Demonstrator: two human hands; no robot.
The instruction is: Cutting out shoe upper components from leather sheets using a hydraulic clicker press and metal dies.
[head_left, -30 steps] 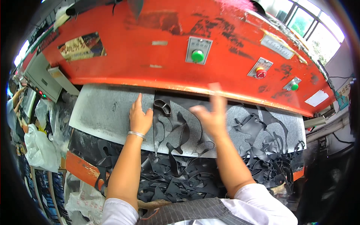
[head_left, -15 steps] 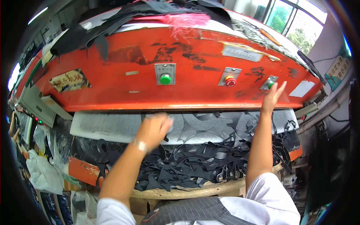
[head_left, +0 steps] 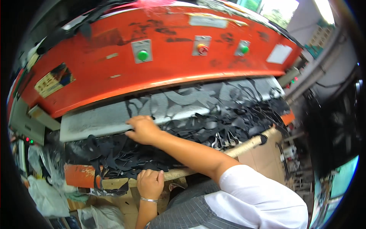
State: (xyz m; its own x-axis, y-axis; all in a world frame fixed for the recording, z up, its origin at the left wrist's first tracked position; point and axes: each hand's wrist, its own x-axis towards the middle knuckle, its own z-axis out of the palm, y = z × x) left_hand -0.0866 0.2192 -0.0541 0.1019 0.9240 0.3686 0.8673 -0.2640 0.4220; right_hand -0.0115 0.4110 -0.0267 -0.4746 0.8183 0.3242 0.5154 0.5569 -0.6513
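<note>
My right hand (head_left: pixel 144 129) reaches across to the left. It is at the front edge of the pale cutting board (head_left: pixel 91 121), over black sheet scraps. Its thumb stands apart from the bent fingers, and I see nothing held between them. My left hand (head_left: pixel 150 186), with a silvery bracelet at the wrist, is low at the wooden front rail (head_left: pixel 175 174). Its fingers are curled together, and whatever may be inside them is hidden. Thin black cut-out sheet (head_left: pixel 175 103) lies on the board. A heap of black offcuts (head_left: pixel 122 154) fills the ledge before it.
A red press beam (head_left: pixel 103 72) spans the back above the board. It carries a green button (head_left: pixel 142 55), a red stop button (head_left: pixel 203 49) and another green button (head_left: pixel 244 49). Plastic bags (head_left: pixel 47 196) hang at the lower left. A grey control box (head_left: pixel 28 122) stands left.
My right hand has left the right green button and swung left to the board's front edge. My left hand has drawn back toward me to the rail. The view has turned and tilted.
</note>
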